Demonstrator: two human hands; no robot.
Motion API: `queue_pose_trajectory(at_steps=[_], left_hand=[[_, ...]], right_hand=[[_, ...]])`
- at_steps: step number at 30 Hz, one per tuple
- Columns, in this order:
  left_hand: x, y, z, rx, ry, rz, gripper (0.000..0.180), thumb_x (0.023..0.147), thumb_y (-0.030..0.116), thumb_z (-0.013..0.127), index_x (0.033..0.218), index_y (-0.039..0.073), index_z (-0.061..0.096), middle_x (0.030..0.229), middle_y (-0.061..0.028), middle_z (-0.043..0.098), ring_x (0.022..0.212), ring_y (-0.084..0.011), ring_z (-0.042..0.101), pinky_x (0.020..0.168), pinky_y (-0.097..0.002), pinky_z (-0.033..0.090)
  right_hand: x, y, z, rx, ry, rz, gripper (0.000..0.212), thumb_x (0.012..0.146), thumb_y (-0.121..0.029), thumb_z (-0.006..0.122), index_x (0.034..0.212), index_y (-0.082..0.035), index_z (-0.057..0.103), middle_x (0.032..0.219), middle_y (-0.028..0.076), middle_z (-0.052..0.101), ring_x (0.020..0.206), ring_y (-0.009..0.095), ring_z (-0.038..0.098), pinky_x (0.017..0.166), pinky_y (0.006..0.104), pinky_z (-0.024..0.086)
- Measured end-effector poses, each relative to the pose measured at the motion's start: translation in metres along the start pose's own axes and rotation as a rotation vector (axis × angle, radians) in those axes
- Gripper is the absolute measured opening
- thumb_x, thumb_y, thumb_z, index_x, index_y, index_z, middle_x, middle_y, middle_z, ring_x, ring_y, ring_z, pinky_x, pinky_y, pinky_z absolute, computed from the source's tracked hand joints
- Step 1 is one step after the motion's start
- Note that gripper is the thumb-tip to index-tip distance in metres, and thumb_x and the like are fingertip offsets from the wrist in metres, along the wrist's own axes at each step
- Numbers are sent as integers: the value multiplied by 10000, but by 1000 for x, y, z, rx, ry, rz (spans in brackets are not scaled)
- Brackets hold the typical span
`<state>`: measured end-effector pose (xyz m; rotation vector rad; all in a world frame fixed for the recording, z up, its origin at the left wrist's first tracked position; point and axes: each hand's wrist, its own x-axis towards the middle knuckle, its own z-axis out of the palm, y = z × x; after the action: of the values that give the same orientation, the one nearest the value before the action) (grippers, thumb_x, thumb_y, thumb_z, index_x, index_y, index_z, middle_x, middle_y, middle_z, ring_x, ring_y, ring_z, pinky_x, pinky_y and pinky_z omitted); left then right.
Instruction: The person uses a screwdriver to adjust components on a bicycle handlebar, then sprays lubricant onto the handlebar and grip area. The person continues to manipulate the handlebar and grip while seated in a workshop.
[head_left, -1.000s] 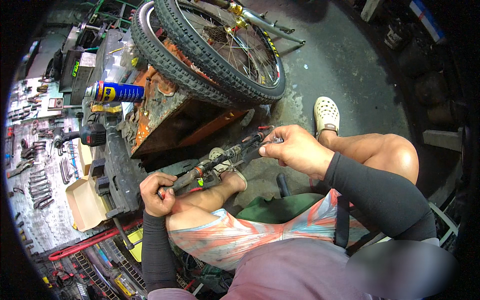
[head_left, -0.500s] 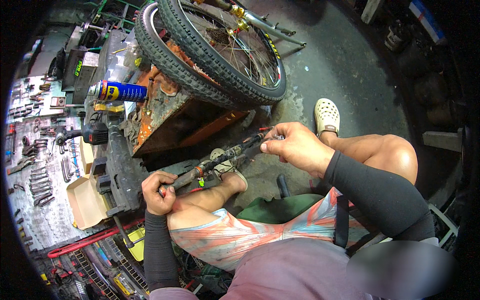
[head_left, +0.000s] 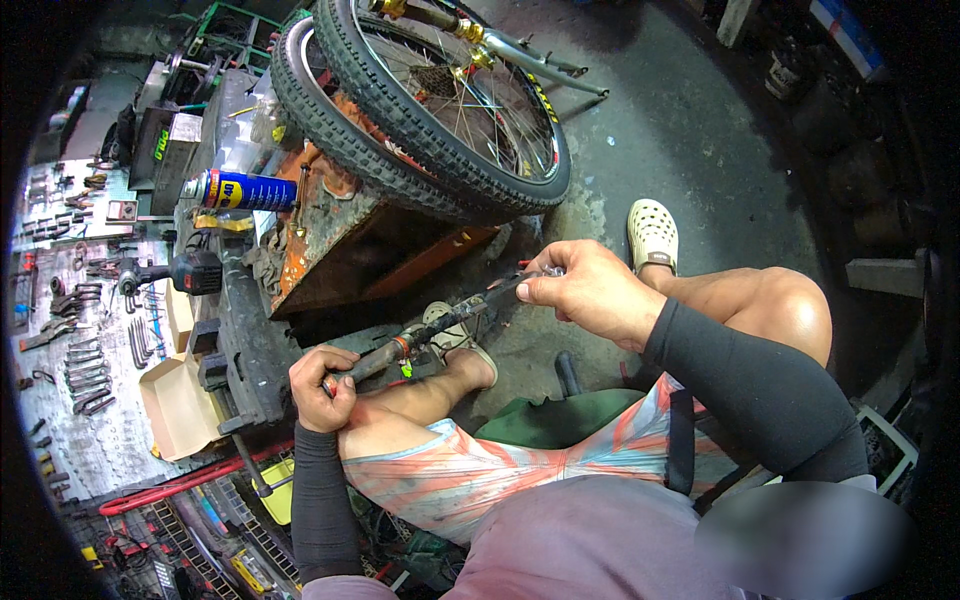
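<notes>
A long dark tube (head_left: 437, 325) with an orange ring runs slantwise between my hands, above my lap. My left hand (head_left: 323, 390) is wrapped round its near left end. Towards its far right end, my right hand (head_left: 583, 287) is closed in a pinch, thumb against fingers. Something small and shiny shows at those fingertips, too small to name. Whether the right fingers also grip the tube cannot be seen. Below the tube are my leg and a pale clog (head_left: 455, 335).
Two bicycle wheels (head_left: 440, 185) lean on a rusty orange box (head_left: 345, 255) ahead. A blue spray can (head_left: 250, 191) lies on it at the left. On the left bench are wrenches (head_left: 88, 375), a cordless power tool (head_left: 180, 273) and an open cardboard box (head_left: 180, 403).
The view has shifted slightly. My right hand has turned a little and its fingertips sit slightly further left along the tube. My left hand keeps its grip.
</notes>
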<state>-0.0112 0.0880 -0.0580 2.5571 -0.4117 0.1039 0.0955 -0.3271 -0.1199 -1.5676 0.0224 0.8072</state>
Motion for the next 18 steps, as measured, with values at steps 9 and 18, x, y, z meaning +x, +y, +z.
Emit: queue_pose_trajectory(at_steps=[9,18], left_hand=[[2,4,1,-21,20,-17,167,815,141,702,882,-5,654,905,-204,780,820,-337,770,803,-404,605],[6,11,1,27,51,-107,137,894,118,684,935,-12,698,938,-178,774,802,-292,749,797,-418,596]], right_hand=[[0,-5,-3,-25,-17,-24,382,985,-261,814,1215,39,757,943,77,746,780,124,666,682,309,549],[-1,-8,-2,-40,-20,-35,413,984,-266,820,1244,47,751,970,99,757,808,134,690,696,322,569]])
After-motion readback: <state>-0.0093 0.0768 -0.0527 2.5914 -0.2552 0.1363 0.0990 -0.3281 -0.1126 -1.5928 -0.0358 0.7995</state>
